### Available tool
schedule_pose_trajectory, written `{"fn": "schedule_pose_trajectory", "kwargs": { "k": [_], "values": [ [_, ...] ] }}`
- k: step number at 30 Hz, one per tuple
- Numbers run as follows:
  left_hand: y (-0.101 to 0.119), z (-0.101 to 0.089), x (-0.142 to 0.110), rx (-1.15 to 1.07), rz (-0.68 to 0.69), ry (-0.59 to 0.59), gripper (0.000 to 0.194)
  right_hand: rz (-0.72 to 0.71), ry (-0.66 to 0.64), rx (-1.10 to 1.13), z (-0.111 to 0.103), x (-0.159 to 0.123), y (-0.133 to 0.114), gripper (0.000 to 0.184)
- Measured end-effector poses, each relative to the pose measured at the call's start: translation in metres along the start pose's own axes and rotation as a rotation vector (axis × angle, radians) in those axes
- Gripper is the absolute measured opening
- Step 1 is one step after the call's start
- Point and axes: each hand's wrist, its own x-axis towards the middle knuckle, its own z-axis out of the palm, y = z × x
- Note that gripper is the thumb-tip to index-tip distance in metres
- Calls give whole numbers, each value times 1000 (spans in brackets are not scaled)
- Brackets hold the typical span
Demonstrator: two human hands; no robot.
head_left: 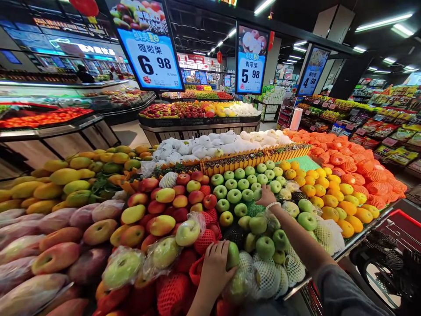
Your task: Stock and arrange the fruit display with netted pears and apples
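Observation:
My left hand [213,265] is closed round a green apple [233,256] low in the view, above red apples in red foam nets and green apples in white nets. My right hand [267,196], a bracelet on its wrist, reaches over the rows of green apples [234,195]. Its thumb and fingers are bent about one green apple [257,194] at the edge of a bare patch of green mat [256,208]. The palm side of this hand is hidden. Red and yellow apples [180,201] lie left of the rows.
Oranges [330,213] and orange-netted fruit [350,153] lie on the right, mangoes [77,175] on the left. A low planter fence [237,162] divides off white-wrapped fruit [210,145] behind. Price screens [251,59] hang above. A shopping cart [391,232] stands close at right.

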Motion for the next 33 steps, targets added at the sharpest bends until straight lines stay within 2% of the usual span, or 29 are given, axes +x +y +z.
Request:
{"fn": "schedule_pose_trajectory", "kwargs": {
  "k": [3,5,10,13,17,21,26,30,33],
  "values": [
    [0,1,1,-14,-14,-13,65,30,-21,-67,-4,27,42,88],
    [-1,3,1,-24,-27,-18,66,-7,-40,-108,-1,40,59,86],
    [-3,6,1,-42,-34,-38,67,-138,-54,-163,15,59,73,86],
    [-1,5,3,-25,-48,-44,67,-180,-66,-177,22,64,77,88],
    [4,1,6,-19,-72,-57,67,-205,-81,-194,23,66,81,100],
    [7,-1,5,-27,-68,-44,65,-220,-113,-195,14,65,86,106],
    [9,-4,3,-25,-75,-54,67,-222,-135,-195,-4,59,88,104],
    [9,-5,2,-26,-65,-52,67,-216,-126,-213,-18,54,74,96],
    [9,-3,1,-10,-41,-4,66,-292,-106,-214,-21,43,44,82]
  ]
}}
